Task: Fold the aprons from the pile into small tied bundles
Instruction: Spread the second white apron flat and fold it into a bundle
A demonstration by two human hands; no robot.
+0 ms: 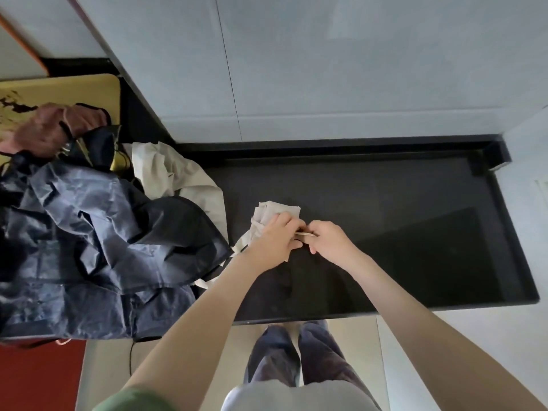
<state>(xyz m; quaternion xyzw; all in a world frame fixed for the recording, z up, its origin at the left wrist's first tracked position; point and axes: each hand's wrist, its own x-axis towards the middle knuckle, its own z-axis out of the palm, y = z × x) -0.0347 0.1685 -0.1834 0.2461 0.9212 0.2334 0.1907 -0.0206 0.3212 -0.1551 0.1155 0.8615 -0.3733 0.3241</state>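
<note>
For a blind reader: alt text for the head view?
Left hand and right hand pinch a thin beige strap at a small folded beige cloth apron on a black countertop; crumpled navy aprons are piled at left.

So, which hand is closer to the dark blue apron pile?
Left. The left hand grips the beige bundle just right of the dark blue apron pile; the right hand pinches the strap farther right, beyond the left hand.
</note>
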